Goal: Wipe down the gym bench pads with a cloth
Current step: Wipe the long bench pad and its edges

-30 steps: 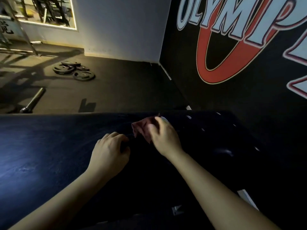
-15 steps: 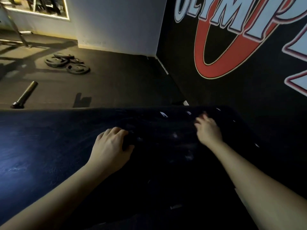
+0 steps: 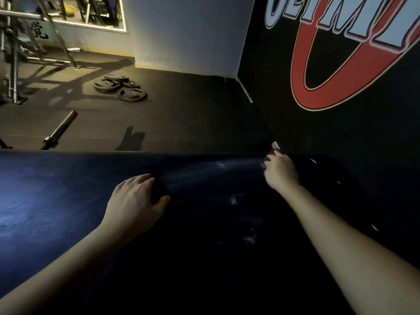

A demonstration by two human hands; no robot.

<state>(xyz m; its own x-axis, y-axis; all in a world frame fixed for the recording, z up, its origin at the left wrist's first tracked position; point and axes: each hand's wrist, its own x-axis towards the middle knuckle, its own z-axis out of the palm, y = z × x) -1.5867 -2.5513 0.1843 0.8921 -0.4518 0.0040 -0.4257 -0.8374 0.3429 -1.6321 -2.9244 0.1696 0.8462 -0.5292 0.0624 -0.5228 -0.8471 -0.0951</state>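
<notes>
Wide dark pad (image 3: 56, 201) open toward 9 o'clock, left hand (image 3: 136, 201) resting mid-pad, right hand (image 3: 281, 171) at 1 o'clock near the painted wall (image 3: 341, 144), wall closing 1 to 3 o'clock, floor (image 3: 193, 114) beyond at 12, weight plates (image 3: 120, 87) and barbell end (image 3: 60, 129) near 10, well apart.

Dim rubber floor (image 3: 181, 114), weight plates (image 3: 120, 87), perhaps a mirror (image 3: 68, 10).

Your 2 arms are bare along the whole visible forearm, and your left hand (image 3: 136, 201) and right hand (image 3: 280, 171) are uncovered down to the fingers.
</notes>
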